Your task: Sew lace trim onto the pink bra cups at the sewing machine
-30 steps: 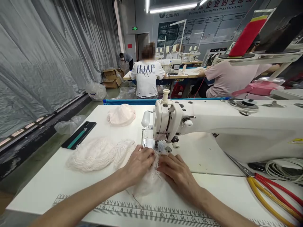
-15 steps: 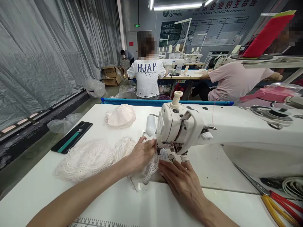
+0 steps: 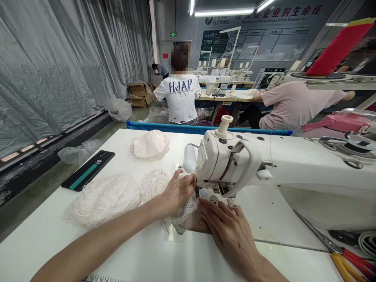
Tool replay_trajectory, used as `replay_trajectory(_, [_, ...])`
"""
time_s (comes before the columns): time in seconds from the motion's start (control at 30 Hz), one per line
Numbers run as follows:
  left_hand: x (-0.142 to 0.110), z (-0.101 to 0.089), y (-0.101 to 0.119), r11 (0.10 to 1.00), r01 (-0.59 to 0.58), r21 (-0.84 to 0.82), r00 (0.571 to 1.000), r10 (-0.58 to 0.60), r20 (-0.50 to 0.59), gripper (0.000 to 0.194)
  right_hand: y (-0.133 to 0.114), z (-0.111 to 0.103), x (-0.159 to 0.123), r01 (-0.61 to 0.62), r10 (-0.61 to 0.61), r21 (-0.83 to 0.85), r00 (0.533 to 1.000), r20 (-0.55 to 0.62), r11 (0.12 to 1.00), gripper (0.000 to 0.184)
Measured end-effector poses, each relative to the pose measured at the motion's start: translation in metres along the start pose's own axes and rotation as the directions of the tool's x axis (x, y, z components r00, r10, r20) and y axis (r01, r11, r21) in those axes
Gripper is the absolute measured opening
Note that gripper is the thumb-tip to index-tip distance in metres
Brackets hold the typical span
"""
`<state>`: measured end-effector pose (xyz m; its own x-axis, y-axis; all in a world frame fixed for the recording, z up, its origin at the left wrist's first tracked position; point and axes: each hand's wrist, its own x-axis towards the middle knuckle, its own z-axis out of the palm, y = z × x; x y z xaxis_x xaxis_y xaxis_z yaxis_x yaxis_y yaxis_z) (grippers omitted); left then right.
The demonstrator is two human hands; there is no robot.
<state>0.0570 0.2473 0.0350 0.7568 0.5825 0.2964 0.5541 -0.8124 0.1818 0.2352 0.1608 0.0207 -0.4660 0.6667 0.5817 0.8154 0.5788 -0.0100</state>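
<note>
A white sewing machine (image 3: 264,164) stands on the white table (image 3: 58,231). A pale lace piece (image 3: 183,213) lies under its needle end. My left hand (image 3: 178,192) rests on the lace left of the needle, fingers curled down onto the cloth. To the right of the needle lies my right hand (image 3: 227,229), flat, fingers stretched toward the presser foot, pressing the lace's edge. More white lace (image 3: 102,199) trails off to the left of my left hand.
A pink padded cup (image 3: 151,145) and a black phone (image 3: 88,170) lie on the table's far left. Red and yellow handled scissors (image 3: 352,262) and cables (image 3: 368,243) sit at the right. Two people sit at tables ahead; another bends by cardboard boxes (image 3: 139,94).
My head has come closer and lower, so the machine head now covers the needle. Both hands have slid a little forward with the lace toward the needle.
</note>
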Motion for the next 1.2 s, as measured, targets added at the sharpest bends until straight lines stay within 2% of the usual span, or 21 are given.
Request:
replay_trajectory(0.17, [-0.017, -0.013, 0.023, 0.986, -0.04, 0.165, 0.998, 0.049, -0.05, 0.033, -0.004, -0.004, 0.0, -0.002, 0.002, 0.04, 1.0, -0.011, 0.999, 0.028])
replay_trajectory(0.37, [-0.033, -0.015, 0.045, 0.948, -0.113, 0.298, 0.99, 0.131, -0.042, 0.02, -0.008, -0.008, 0.001, -0.013, 0.011, 0.135, 1.0, 0.015, 0.991, 0.027])
replay_trajectory(0.5, [-0.033, -0.009, 0.046, 0.927, -0.098, 0.363, 0.987, 0.137, -0.083, 0.022, -0.01, -0.009, 0.0, -0.022, 0.017, 0.17, 1.0, 0.026, 0.985, 0.025])
replay_trajectory(0.7, [-0.032, 0.001, 0.041, 0.916, -0.079, 0.394, 0.988, 0.124, -0.088, 0.024, -0.009, -0.008, -0.001, 0.003, -0.009, 0.169, 0.999, 0.035, 0.986, 0.026])
replay_trajectory(0.83, [-0.028, -0.001, 0.039, 0.917, -0.072, 0.392, 0.992, 0.108, -0.071, 0.022, -0.009, -0.007, -0.001, 0.005, -0.01, 0.173, 1.0, 0.028, 0.985, 0.026])
replay_trajectory(0.93, [-0.022, -0.009, 0.035, 0.957, -0.028, 0.29, 1.0, 0.026, 0.013, 0.023, -0.008, -0.005, -0.002, -0.004, 0.001, 0.181, 1.0, 0.016, 0.984, 0.026])
replay_trajectory(1.0, [-0.014, -0.015, 0.03, 0.988, 0.111, 0.109, 0.992, -0.117, 0.051, 0.026, -0.007, -0.004, -0.002, -0.013, 0.013, 0.183, 1.0, 0.001, 0.983, 0.027])
replay_trajectory(1.1, [0.006, -0.019, 0.013, 0.914, 0.376, -0.152, 0.926, -0.367, 0.083, 0.03, -0.006, -0.002, -0.002, -0.029, 0.033, 0.189, 0.999, -0.019, 0.982, 0.028])
replay_trajectory(1.2, [0.031, -0.02, -0.006, 0.852, 0.47, -0.229, 0.882, -0.455, 0.119, 0.021, -0.005, -0.002, -0.001, -0.035, 0.04, 0.193, 0.999, -0.023, 0.98, 0.028])
